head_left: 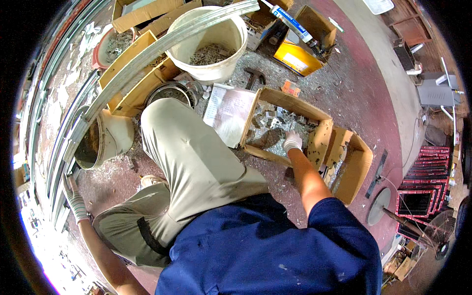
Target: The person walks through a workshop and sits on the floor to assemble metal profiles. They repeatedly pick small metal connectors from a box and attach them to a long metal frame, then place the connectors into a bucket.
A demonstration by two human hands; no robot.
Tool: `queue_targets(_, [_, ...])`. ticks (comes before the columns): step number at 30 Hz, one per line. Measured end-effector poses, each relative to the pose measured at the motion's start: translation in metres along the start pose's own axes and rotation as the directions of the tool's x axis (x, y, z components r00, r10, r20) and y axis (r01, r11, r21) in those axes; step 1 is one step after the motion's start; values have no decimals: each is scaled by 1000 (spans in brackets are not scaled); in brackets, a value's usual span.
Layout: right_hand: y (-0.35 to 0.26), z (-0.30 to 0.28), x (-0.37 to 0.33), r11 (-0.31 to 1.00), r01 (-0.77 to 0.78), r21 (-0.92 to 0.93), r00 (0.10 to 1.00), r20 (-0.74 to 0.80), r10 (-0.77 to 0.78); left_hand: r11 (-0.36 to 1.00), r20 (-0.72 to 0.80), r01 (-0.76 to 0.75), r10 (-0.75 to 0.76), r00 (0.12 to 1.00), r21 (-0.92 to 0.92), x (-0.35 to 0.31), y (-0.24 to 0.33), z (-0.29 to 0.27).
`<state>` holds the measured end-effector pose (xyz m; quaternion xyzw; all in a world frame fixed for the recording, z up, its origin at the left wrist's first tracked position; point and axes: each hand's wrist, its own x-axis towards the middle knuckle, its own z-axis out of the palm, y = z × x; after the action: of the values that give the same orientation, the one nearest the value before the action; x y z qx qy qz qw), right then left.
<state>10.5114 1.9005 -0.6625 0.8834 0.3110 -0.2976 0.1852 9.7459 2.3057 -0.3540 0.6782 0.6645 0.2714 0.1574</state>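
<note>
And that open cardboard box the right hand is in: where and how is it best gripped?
Probably by both long walls, near and far, from above: the cardboard box is open-topped and these walls stand up along its length, while a second box crowds its right end.

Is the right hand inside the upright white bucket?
No, the right hand is in an open cardboard box with small metal pieces, apart from the upright white bucket.

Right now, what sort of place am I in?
Probably a workshop: there's a hammer, a sealant tube and an open box of small metal parts.
</note>
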Motion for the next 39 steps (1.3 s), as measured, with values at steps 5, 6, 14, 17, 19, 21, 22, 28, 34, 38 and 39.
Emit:
queue_targets(5, [-12,-8,19,1000,-22,-1,1000,13,22,948,68,-100,84,994,301,-21,-33,-14])
queue_targets(6, [-16,-18,11,996,-54,68,998,34,52,942,75,-104,85,994,319,-24,-36,-17])
queue_targets(14, [-68,-34,26,723,-380,577,916,126,381,980,33,188,-190,981,62,-29,-5,-7])
queue_targets(17, [-72,-26,35,716,-353,603,920,83,383,979,95,20,-40,995,204,-20,-8,-4])
queue_targets(19, [-70,-21,38,736,-323,595,931,60,360,953,120,-95,63,991,289,-17,-7,0])
queue_targets(21, [-70,-20,31,778,-230,585,967,49,249,964,123,-71,40,992,258,-19,-8,0])
queue_targets(22, [-68,-19,24,793,-187,580,979,47,196,968,130,-62,32,991,241,-19,-8,1])
queue_targets(28, [-76,-26,-9,880,385,278,918,-20,-396,992,147,68,-83,986,105,-18,-14,-6])
queue_targets(34, [-77,-25,29,503,835,-222,517,3,-856,998,212,24,-35,977,56,-12,-16,-2])
queue_targets(38, [-77,-29,37,302,911,-281,361,190,-913,990,265,-47,10,964,133,-21,-2,4])
queue_targets(39, [-81,-26,35,283,906,-315,359,215,-908,997,254,25,-45,966,79,-23,2,7])
